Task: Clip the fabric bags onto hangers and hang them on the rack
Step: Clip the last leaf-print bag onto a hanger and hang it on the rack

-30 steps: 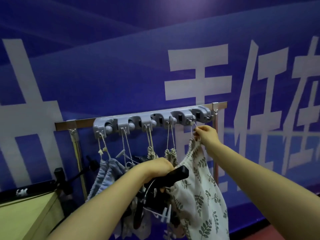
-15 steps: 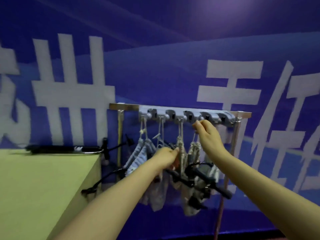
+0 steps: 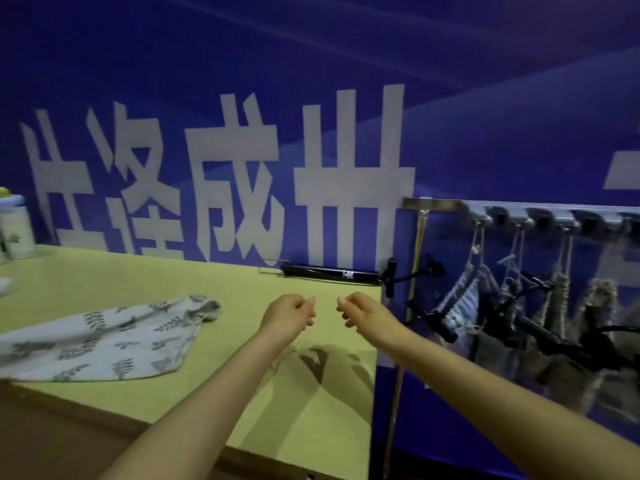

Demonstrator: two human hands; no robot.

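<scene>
We are holding our left hand (image 3: 289,315) and right hand (image 3: 363,315) loosely curled and empty above the tabletop's (image 3: 242,292) right edge, risking dragging the leaf-print fabric bag (image 3: 100,337) off its left front edge.

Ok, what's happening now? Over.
Left hand and right hand empty, loosely curled over table. Leaf-print bag lying flat, unclipped. Rack holds others. Nothing blocking.
</scene>
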